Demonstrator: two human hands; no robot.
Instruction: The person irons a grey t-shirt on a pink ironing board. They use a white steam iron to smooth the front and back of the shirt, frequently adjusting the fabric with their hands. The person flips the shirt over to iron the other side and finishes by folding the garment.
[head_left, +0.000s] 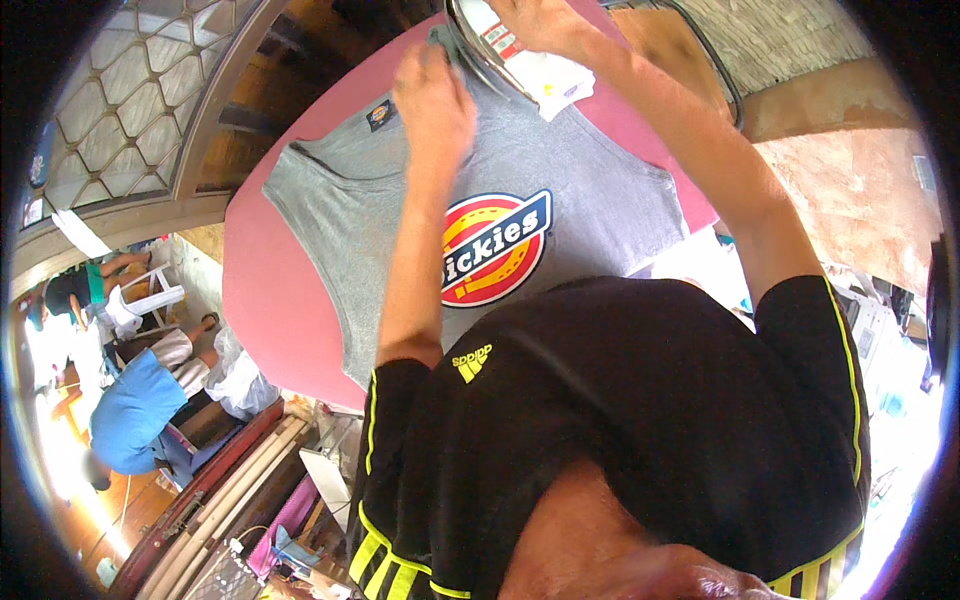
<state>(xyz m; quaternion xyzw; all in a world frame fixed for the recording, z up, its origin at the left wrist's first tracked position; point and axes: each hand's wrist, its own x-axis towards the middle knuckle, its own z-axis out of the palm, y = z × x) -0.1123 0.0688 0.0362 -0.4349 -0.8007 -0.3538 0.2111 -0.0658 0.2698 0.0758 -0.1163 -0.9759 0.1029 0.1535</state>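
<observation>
- Fingers of the left hand [437,100] are seen loosely bent and partly spread, lowered over the neckline of the grey sleeveless garment [595,180]; whether any cloth is pinched cannot be told, as the tips are blurred.
- Fingers of the right hand [545,22] are set at the top of the white iron [515,65]; they are cut by the upper edge, so how far they are closed cannot be told.
- Beneath both hands, the garment is spread across the pink board [270,290], its round red-and-yellow emblem [490,270] turned up.
- Beyond the board, a metal lattice [135,95] is seen at upper left.
- Farther off at lower left, a person in blue [138,410] is seen bent over.
</observation>
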